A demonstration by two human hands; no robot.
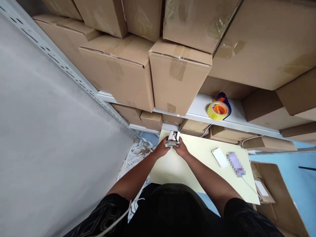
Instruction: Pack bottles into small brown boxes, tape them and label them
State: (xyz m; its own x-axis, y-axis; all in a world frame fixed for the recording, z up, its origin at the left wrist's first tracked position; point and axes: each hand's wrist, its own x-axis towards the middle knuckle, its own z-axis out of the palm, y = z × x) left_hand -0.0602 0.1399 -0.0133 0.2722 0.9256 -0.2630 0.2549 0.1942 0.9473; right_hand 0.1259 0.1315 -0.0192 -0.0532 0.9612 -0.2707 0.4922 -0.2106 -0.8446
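Both my hands meet at the far edge of a pale yellow table (177,168). My left hand (161,148) and my right hand (181,148) are closed around a small white open box (173,137) with a greenish printed item at its near end. The box is held between the two hands, just above the tabletop. My forearms reach forward from my dark shirt at the bottom of the view.
Stacked cardboard boxes (177,75) fill white shelves (197,110) ahead. A yellow tape roll in an orange-blue dispenser (219,109) sits on a shelf. A white card (219,157) and a blurred item (235,163) lie on the table's right. White paper strips (134,157) litter the floor left.
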